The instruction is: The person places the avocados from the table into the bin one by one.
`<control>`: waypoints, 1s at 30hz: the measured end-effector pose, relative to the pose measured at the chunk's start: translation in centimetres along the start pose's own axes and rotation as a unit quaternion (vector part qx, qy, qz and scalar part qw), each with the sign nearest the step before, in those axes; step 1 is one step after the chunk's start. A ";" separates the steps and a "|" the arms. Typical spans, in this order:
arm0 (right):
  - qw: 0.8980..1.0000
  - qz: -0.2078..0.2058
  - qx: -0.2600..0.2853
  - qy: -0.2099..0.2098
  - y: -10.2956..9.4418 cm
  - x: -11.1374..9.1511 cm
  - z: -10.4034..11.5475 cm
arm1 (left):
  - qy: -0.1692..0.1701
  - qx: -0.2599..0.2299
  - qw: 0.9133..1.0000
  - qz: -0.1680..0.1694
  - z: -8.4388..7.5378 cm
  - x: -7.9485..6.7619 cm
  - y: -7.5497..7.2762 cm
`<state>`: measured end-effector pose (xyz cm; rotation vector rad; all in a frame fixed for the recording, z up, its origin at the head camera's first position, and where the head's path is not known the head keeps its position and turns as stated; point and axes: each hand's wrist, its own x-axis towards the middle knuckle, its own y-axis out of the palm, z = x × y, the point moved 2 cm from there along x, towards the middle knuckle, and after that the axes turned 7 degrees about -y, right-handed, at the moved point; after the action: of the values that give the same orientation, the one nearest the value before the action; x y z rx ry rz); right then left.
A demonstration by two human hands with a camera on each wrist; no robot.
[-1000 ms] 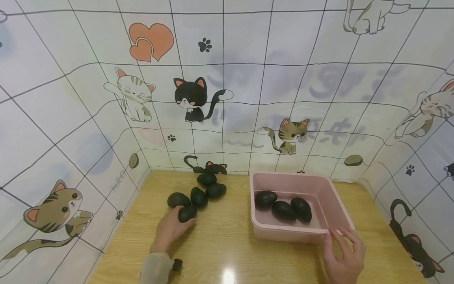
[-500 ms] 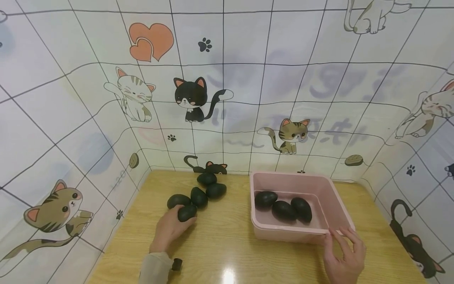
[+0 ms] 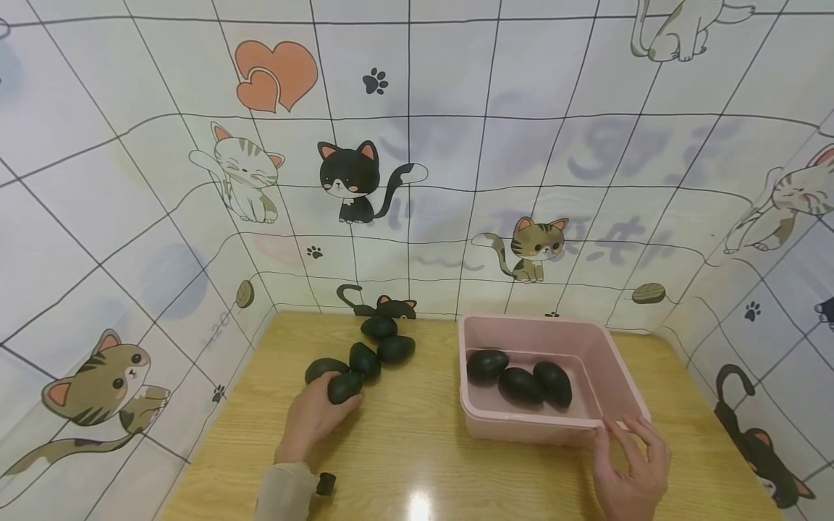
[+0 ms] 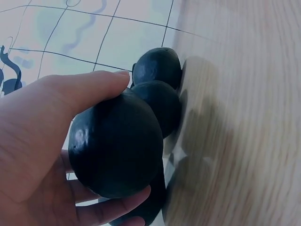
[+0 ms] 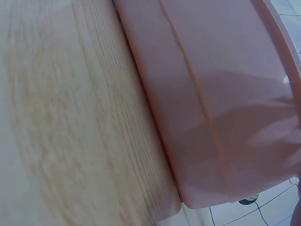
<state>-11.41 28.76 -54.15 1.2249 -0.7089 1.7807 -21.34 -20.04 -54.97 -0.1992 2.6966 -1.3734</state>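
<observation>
My left hand [image 3: 313, 418] grips a dark green avocado [image 4: 115, 143], with the thumb over one side and fingers curled round the other. In the head view, that avocado overlaps another avocado [image 3: 323, 370] lying behind it. Beyond these lie more avocados: one tilted [image 3: 365, 362], one to its right [image 3: 396, 350] and one by the wall [image 3: 379, 328]. At the front right corner of a pink plastic box [image 3: 531, 427], my right hand [image 3: 632, 467] holds the rim, fingertips over the edge and thumb on the outside. Three avocados [image 3: 521, 386] sit in the box.
Both hands work over a wooden table [image 3: 417, 449]. A wall covering [image 3: 443, 181] printed with cats and grid lines encloses the back and sides. Below the left sleeve cuff [image 3: 287, 492] a small black object [image 3: 326, 485] shows beside the wrist.
The avocado in my left hand has tilted and shifted very slightly to the right and upward in the head view. My right hand and the box stay where they were.
</observation>
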 end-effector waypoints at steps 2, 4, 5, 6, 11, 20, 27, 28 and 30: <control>1.000 -0.002 0.002 -0.002 0.0 -0.3 -0.4 | 0.001 0.000 1.000 0.000 -0.1 0.0 -0.1; 1.000 -0.003 0.005 -0.001 0.0 -0.6 -0.8 | 0.003 -0.001 1.000 -0.001 -0.3 -0.1 -0.1; 1.000 0.001 0.004 0.000 0.0 -0.7 -1.0 | 0.003 -0.003 1.000 -0.001 -0.4 -0.1 -0.1; 1.000 0.003 0.002 0.000 0.0 -0.8 -1.1 | 0.004 -0.004 1.000 -0.001 -0.5 -0.2 -0.2; 1.000 0.006 0.001 0.002 0.0 -1.1 -1.6 | 0.002 -0.008 1.000 -0.001 -0.8 -0.2 -0.2; 1.000 0.015 -0.003 0.012 -0.1 -1.2 -1.8 | 0.005 -0.008 1.000 -0.006 -1.5 -0.1 -0.3; 1.000 0.015 -0.009 0.015 -0.1 -1.2 -1.6 | 0.015 -0.009 1.000 -0.014 -2.0 -0.1 -0.4; 1.000 0.016 -0.010 0.016 -0.1 -1.1 -1.5 | 0.017 -0.009 1.000 -0.014 -2.1 -0.1 -0.4; 1.000 0.018 -0.014 0.019 -0.1 -0.9 -1.2 | 0.019 -0.011 1.000 -0.014 -2.2 -0.1 -0.5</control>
<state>-11.66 29.49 -55.37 1.1634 -0.7370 1.8132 -21.51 -18.53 -53.30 -0.2150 2.7508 -1.3701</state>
